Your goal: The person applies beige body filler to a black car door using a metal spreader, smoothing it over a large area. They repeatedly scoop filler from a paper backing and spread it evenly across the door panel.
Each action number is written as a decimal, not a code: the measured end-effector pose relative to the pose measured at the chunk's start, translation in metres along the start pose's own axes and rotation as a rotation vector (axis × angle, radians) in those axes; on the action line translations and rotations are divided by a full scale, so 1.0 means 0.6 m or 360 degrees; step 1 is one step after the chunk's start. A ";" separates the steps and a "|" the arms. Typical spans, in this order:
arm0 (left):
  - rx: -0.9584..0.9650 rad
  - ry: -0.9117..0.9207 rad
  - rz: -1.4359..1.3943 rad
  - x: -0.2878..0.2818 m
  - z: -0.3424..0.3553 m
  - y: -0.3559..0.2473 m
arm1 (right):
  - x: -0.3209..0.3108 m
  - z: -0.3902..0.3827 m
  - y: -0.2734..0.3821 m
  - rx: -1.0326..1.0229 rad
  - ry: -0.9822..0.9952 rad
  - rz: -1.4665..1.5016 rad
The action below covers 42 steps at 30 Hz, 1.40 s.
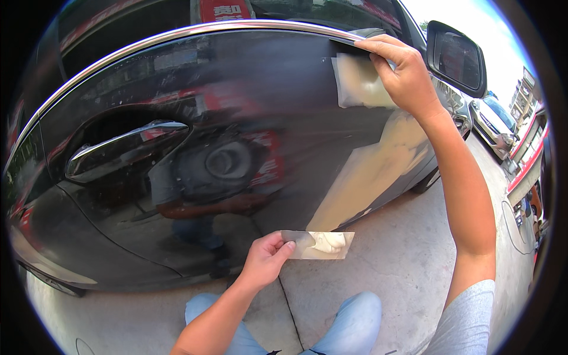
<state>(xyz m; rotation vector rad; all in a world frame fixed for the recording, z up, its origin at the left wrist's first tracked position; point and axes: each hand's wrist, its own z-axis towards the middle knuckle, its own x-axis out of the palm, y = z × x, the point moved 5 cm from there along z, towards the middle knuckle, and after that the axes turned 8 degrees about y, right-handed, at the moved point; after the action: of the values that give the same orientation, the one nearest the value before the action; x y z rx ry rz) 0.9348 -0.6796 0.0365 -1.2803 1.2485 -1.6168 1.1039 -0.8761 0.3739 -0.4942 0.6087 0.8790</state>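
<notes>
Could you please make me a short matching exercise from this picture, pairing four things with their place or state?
Column one
1. Left hand
2. Door handle
3. Right hand
4. Side mirror

Column two
A. To the right of the hand raised at the door's top edge
B. Holding a flat rectangular plate with cream paste on it
C. Shiny, set on the black door
D. Holding a thin dark tool

Right pairs: 1-B, 2-C, 3-D, 4-A.
</notes>
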 end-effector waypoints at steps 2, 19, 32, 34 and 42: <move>-0.0024 -0.0017 0.0083 -0.005 -0.002 -0.003 | 0.007 -0.008 0.006 0.0111 0.0016 0.0041; 0.0006 -0.0085 0.0106 -0.020 0.005 0.003 | 0.052 -0.245 0.187 0.0469 0.0193 0.0875; -0.0028 -0.0165 -0.0024 -0.009 -0.003 -0.005 | -0.075 -0.160 -0.001 0.0228 0.0006 0.0050; -0.0001 -0.0099 0.0012 -0.007 -0.003 -0.006 | -0.059 -0.113 -0.053 0.0210 -0.0081 0.0013; -0.0012 -0.0151 0.0037 -0.012 -0.012 -0.006 | -0.016 -0.092 -0.097 0.0233 0.0005 0.0093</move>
<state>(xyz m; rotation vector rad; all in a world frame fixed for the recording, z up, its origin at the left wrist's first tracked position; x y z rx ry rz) 0.9296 -0.6701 0.0378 -1.3270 1.2079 -1.5186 1.1314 -0.9478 0.3490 -0.3467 0.6878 0.8820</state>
